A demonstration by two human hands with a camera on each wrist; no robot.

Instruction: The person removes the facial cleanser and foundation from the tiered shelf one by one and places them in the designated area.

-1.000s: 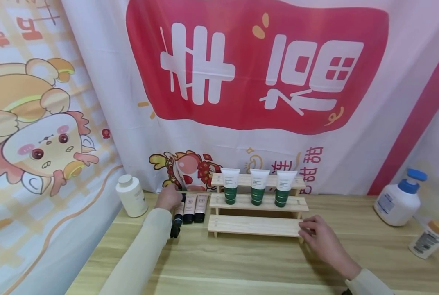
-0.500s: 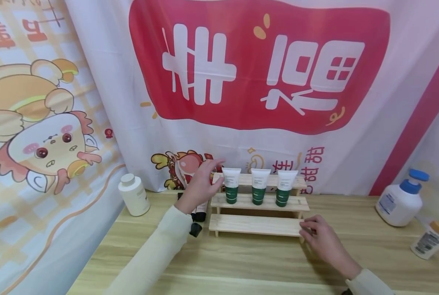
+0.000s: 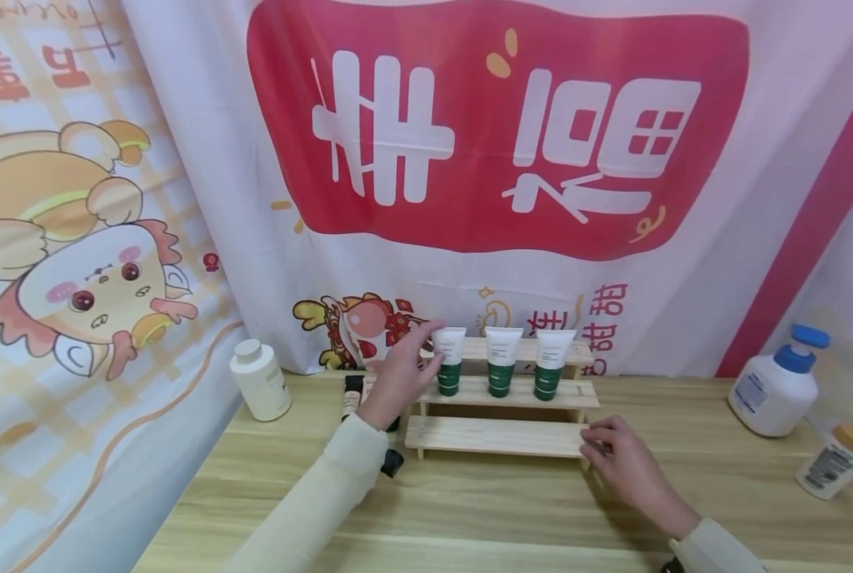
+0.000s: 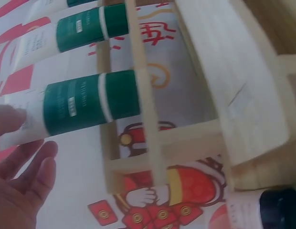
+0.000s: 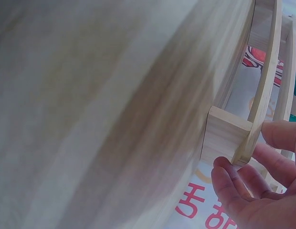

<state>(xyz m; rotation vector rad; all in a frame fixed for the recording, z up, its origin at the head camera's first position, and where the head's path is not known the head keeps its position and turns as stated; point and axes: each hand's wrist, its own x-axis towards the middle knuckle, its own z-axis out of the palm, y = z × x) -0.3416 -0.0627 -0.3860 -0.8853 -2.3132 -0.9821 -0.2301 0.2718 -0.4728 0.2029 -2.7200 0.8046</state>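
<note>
A three-tier wooden display stand (image 3: 491,436) holds three white-and-green squeeze tubes on its middle shelf. My left hand (image 3: 398,380) pinches the white upper part of the leftmost tube (image 3: 449,378), which still stands on the shelf. In the left wrist view, the thumb overlaps the front of that tube (image 4: 90,102), and other fingers (image 4: 43,174) curl beside and behind it. At the stand's right end, my right hand (image 3: 623,461) grips the lowest shelf. The right wrist view shows the thumb (image 5: 279,134) on one side of the shelf end, with fingers on the other.
Pink-and-black tubes (image 3: 352,394) lie left of the stand, partly covered by my left hand. A white bottle (image 3: 260,382) stands farther left. On the right are a blue-topped pump bottle (image 3: 772,394) and an orange-capped jar (image 3: 838,461). A printed cloth (image 3: 498,274) hangs behind.
My left hand has left the pink-and-black tubes and moved right to the leftmost green-and-white tube, its fingers closing in around it. My right hand stays on the stand.
</note>
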